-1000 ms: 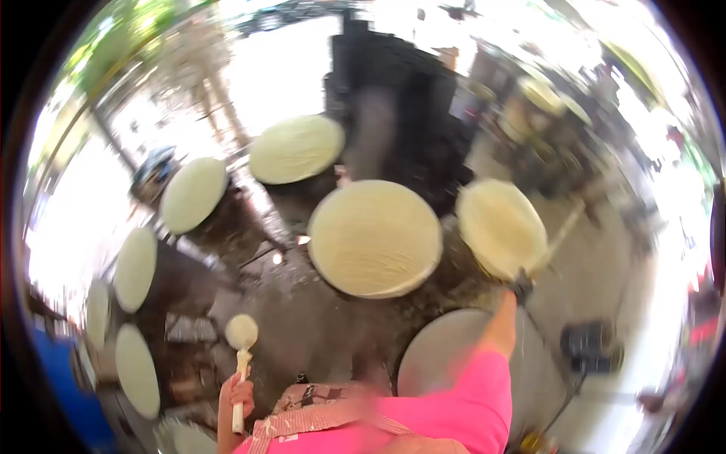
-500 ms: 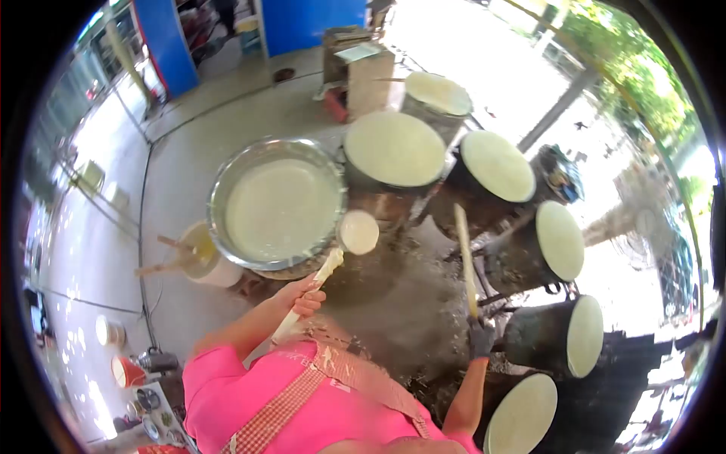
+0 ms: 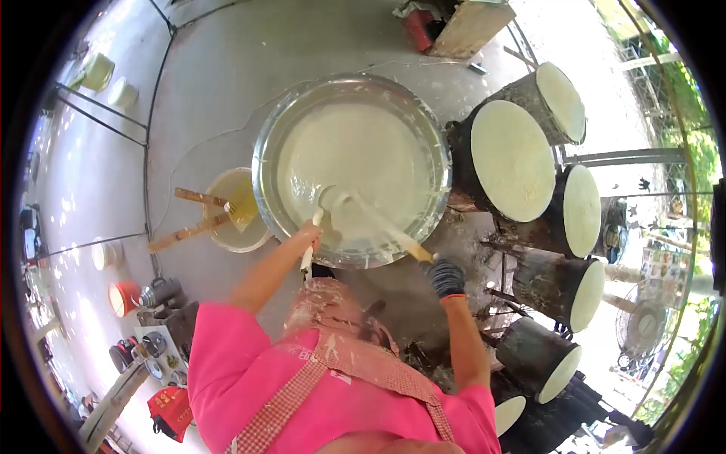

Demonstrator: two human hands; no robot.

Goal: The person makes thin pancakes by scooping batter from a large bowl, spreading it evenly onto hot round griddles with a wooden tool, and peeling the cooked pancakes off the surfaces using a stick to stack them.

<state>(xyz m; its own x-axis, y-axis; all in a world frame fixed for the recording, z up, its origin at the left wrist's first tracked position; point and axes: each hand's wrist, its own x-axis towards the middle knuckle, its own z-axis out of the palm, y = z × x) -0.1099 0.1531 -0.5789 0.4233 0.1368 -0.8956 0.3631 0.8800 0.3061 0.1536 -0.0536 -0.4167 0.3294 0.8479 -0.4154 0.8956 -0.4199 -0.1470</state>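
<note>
My bare left hand (image 3: 306, 234) is closed round the batter-coated handle of a ladle (image 3: 317, 217). The ladle's cup dips into white liquid batter (image 3: 349, 163) near the front of a wide metal basin (image 3: 442, 155). On the other side, my right hand (image 3: 445, 278) wears a dark striped glove and grips a wooden stick (image 3: 412, 247). That stick slants left over the basin's front rim, its far part coated white. Its tip sits beside the ladle cup; motion blur and batter hide its exact shape.
Right of the basin, several dark round stoves (image 3: 548, 280) carry pale, white-topped round surfaces (image 3: 513, 160). To the left stands a white bucket (image 3: 243, 236) with wooden-handled tools and something yellow. A fan (image 3: 643, 325) is at far right. A cable runs across the floor.
The view has swung so the basin now lies straight ahead. The ladle has gone from beside the basin into the batter. My right hand has brought the stick from the stoves over the basin.
</note>
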